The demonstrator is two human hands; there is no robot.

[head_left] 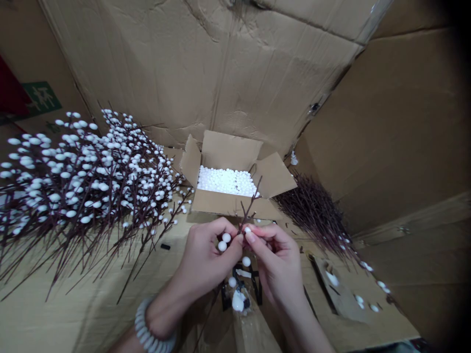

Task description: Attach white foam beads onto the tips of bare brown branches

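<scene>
In front of me, my left hand (pixel 208 255) is closed on a thin brown artificial branch (pixel 251 203), whose bare twigs point up and away. Two white foam balls (pixel 222 245) show by its fingers. My right hand (pixel 277 255) pinches a small white ball (pixel 248 230) between thumb and fingertips, right against the branch. Lower down are more white balls (pixel 246 261); whether they sit on the branch I cannot tell. Beneath the hands, a white glue-like blob (pixel 238 300) rests on a dark frame.
An open cardboard box (pixel 228 202) of white balls (pixel 226 180) stands behind my hands. Finished-looking berry branches (pixel 91 181) pile up at left; bare brown branches (pixel 312 211) lie at right. A flat cardboard piece (pixel 342 294) carries white smears. Cardboard walls (pixel 147 63) surround the table.
</scene>
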